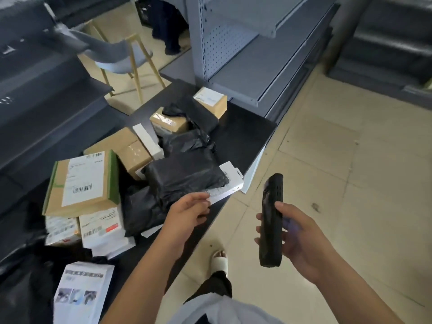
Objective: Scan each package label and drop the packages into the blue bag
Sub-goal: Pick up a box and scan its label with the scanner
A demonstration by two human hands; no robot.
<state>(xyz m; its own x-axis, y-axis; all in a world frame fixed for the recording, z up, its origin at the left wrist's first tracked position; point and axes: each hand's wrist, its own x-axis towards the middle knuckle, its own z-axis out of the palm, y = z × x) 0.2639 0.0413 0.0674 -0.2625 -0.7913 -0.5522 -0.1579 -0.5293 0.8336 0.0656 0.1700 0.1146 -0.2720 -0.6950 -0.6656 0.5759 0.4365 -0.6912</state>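
A heap of packages covers the dark table (243,127): brown cardboard boxes, white boxes and black plastic mailers. My left hand (189,211) pinches the near edge of a black plastic package (184,176), at its white label, which lies on a flat white box (230,181). My right hand (297,237) holds a black handheld scanner (272,218) upright over the floor, to the right of the table. A large labelled cardboard box (81,181) lies to the left. No blue bag is in view.
White labelled parcels (100,228) and a white printed pouch (79,293) lie at the near left. Grey metal shelving (252,52) stands behind the table and a grey chair (121,59) at the back. Tiled floor spreads to the right; my sandalled foot (218,260) is below.
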